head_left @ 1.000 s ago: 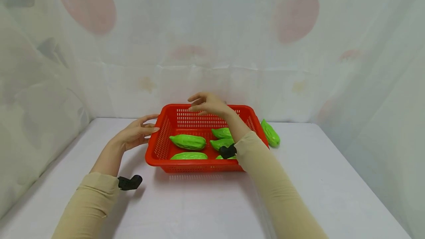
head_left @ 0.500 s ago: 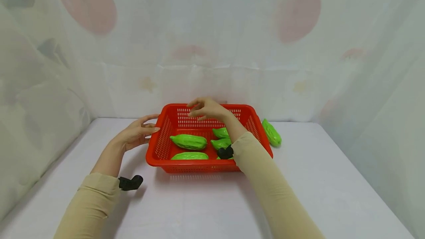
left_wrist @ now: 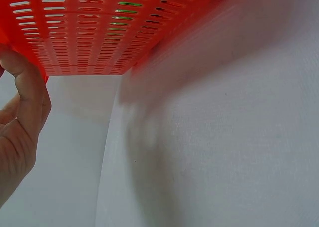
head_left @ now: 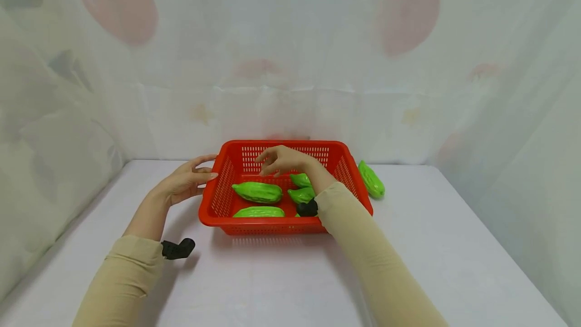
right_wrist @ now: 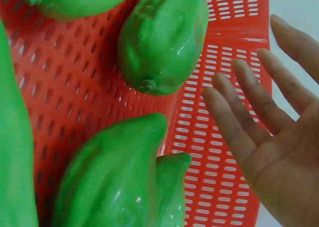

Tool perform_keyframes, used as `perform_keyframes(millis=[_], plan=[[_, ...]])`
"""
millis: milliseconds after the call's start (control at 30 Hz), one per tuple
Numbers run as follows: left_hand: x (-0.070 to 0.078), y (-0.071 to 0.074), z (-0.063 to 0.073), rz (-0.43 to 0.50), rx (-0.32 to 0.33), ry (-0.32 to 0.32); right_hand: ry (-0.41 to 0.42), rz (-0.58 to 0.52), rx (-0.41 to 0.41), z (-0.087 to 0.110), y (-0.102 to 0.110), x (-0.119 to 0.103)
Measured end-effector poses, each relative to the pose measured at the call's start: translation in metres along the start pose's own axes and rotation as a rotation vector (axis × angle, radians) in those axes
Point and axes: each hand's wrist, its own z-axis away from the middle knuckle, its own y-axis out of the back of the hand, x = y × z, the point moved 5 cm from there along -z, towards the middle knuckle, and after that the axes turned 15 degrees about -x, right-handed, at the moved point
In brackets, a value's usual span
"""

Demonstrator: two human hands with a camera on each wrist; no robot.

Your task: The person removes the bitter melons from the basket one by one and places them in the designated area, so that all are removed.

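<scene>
A red plastic basket (head_left: 263, 221) with slotted walls stands on the white table. My left hand (head_left: 183, 183) grips its left rim, fingers bent at the edge, as the left wrist view also shows. Inside lie several green bitter melons, one whole in view at the left (head_left: 257, 193), and another partly hidden by the front rim (head_left: 259, 212). My right hand (head_left: 287, 159) hangs over the basket's back half, fingers spread and loosely bent, holding nothing. In the right wrist view its fingertips (right_wrist: 214, 100) are apart from the nearest bitter melon (right_wrist: 162, 42).
One more bitter melon (head_left: 371, 179) lies on the table (head_left: 436, 241) just outside the basket's right side. A white patterned cloth (head_left: 290, 54) hangs behind the table, with pale cloth at both sides. My right forearm (head_left: 363, 241) crosses the basket's front right corner.
My right hand has come down from above the back rim to inside the basket's opening. My left hand stays on the left rim, and the bitter melons keep their places.
</scene>
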Motion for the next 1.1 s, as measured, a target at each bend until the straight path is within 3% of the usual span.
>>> perform_keyframes(millis=[167, 333, 667, 1100], plan=[[0.000, 0.000, 0.000, -0.001, -0.001, -0.001, -0.044, 0.079, -0.029, 0.000, -0.005, 0.003], [0.000, 0.000, 0.000, -0.005, -0.004, 0.004, -0.063, 0.079, -0.048, -0.002, -0.008, 0.006], [0.000, 0.000, 0.002, 0.013, -0.002, 0.017, -0.120, 0.159, -0.156, -0.004, -0.013, 0.010], [0.001, -0.001, 0.001, 0.026, -0.006, 0.017, -0.159, 0.234, -0.203, -0.002, -0.015, 0.011]])
